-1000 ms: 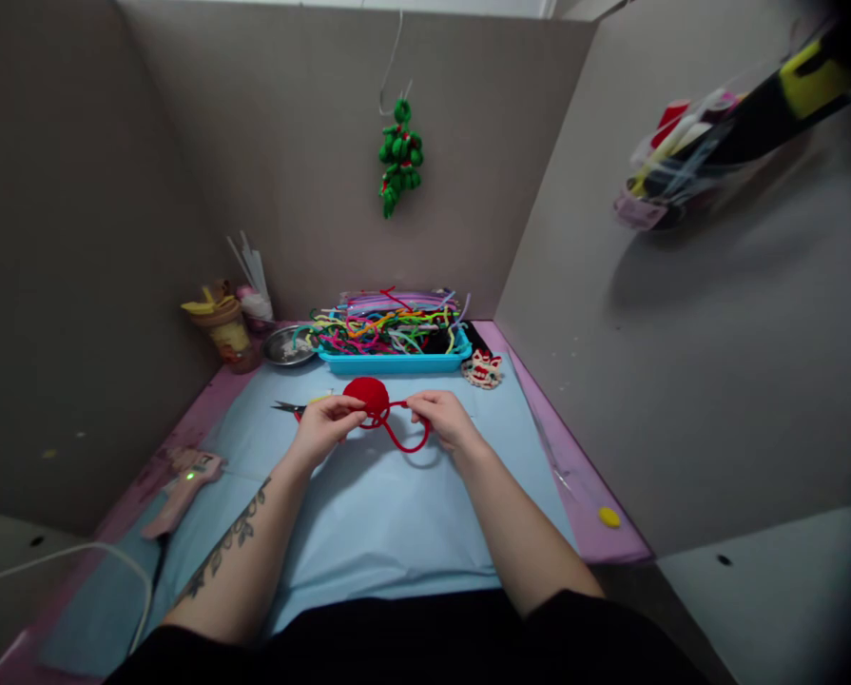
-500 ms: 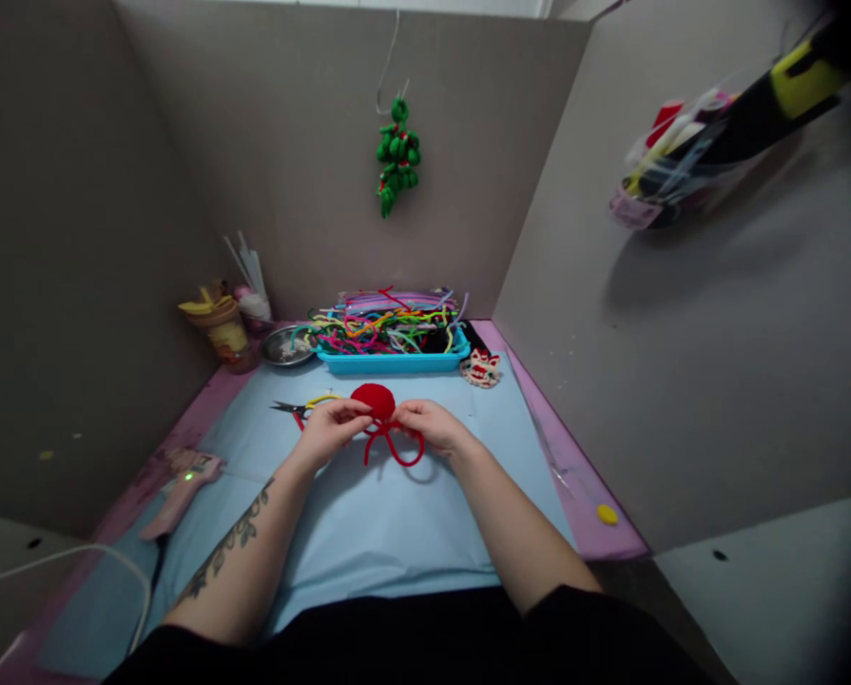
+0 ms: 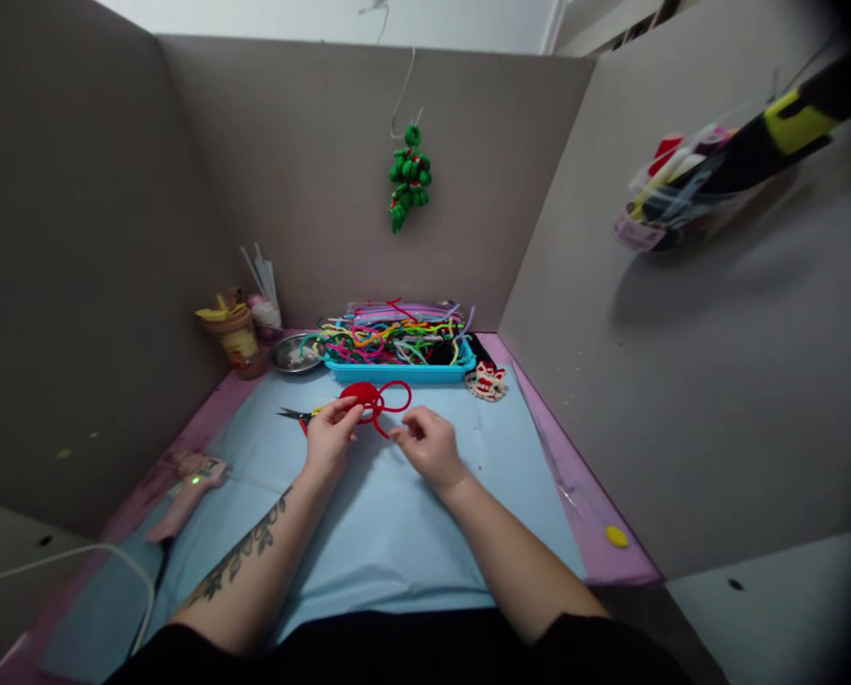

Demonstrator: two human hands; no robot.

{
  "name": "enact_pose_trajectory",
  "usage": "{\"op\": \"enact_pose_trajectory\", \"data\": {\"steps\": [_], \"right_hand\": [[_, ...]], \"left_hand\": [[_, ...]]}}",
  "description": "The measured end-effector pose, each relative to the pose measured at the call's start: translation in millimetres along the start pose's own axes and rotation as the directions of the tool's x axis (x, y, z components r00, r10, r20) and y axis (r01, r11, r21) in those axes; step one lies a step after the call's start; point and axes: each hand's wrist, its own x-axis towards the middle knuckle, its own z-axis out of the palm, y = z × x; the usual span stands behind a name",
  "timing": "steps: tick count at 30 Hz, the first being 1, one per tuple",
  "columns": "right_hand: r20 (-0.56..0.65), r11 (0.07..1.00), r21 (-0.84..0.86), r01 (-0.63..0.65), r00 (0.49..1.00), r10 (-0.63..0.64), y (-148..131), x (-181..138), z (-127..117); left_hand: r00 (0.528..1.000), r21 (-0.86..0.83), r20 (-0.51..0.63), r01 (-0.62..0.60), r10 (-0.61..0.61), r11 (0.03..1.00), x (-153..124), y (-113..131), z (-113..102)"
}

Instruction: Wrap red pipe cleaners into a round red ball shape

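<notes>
My left hand (image 3: 334,433) is closed in a pinch on a red pipe-cleaner piece (image 3: 359,391), made of a dense rounded red part with loose loops at its right. One loop (image 3: 398,383) stands out to the right, above my fingers. A loose red end runs down to my right hand (image 3: 429,445), whose thumb and fingertips are pressed together at its tip. Just left of my left hand lie scissors (image 3: 295,415) with dark blades, their handles partly hidden behind the hand. Both hands are over the light blue sheet (image 3: 396,533).
A blue tray (image 3: 400,374) of colourful pipe cleaners stands at the back, beside a metal dish (image 3: 295,354). A pink glue gun (image 3: 191,495) with a green light lies left. A cream-and-red piece (image 3: 487,381) sits right of the tray. Grey panels (image 3: 311,190) enclose the table.
My right hand has drawn a little down, pulling the red end away from the piece. The loop that hung below now stands up to the right. The view has tilted slightly.
</notes>
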Motion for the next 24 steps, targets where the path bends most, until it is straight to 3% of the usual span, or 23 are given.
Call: {"op": "enact_pose_trajectory", "data": {"steps": [2,4,8,12,15,18,19,20,21,22,24], "right_hand": [[0.146,0.992,-0.048,-0.117,0.982,0.123,-4.2,-3.7,14.7],[0.184,0.987,-0.082,-0.138,0.971,0.151,-5.2,-4.5,26.6],[0.233,0.997,-0.05,-0.057,0.97,0.067,-4.5,-3.6,30.9],[0.462,0.995,0.084,-0.047,0.887,0.003,-3.6,-0.9,17.8],[0.677,0.99,0.116,-0.077,0.736,-0.022,1.4,3.9,4.4],[0.9,0.981,0.162,-0.11,0.423,-0.101,7.7,9.5,-9.1],[0.927,0.976,0.184,-0.114,0.351,-0.134,9.1,11.1,-13.0],[0.935,0.973,0.199,-0.115,0.32,-0.154,10.1,12.5,-16.2],[0.931,0.972,0.204,-0.116,0.331,-0.156,10.8,13.8,-18.5],[0.918,0.972,0.196,-0.131,0.374,-0.134,11.4,14.8,-19.9],[0.857,0.962,0.163,-0.22,0.514,-0.027,13.1,16.6,-20.1]], "left_hand": [[1.0,0.007,-0.001,-0.016,0.016,1.0,-1.1,-0.7,0.7],[0.999,0.025,0.019,-0.031,0.03,0.999,-2.1,-1.3,1.2],[0.996,0.08,0.066,-0.07,0.065,0.994,-3.5,-2.1,1.6],[0.994,0.096,0.064,-0.096,0.09,0.991,-3.4,-2.1,0.9],[0.994,0.106,0.058,-0.103,0.097,0.989,-2.1,-1.0,-0.6],[0.995,0.11,0.05,-0.095,0.09,0.989,0.2,-0.1,-3.0],[0.995,0.107,0.049,-0.09,0.085,0.99,1.2,-0.2,-3.8],[0.996,0.103,0.047,-0.086,0.082,0.991,2.2,-0.6,-4.5],[0.996,0.099,0.044,-0.085,0.081,0.991,3.2,-1.2,-5.2],[0.996,0.094,0.038,-0.085,0.082,0.992,4.2,-1.9,-5.7],[0.996,0.088,0.025,-0.088,0.086,0.992,5.6,-3.4,-6.2]]}}
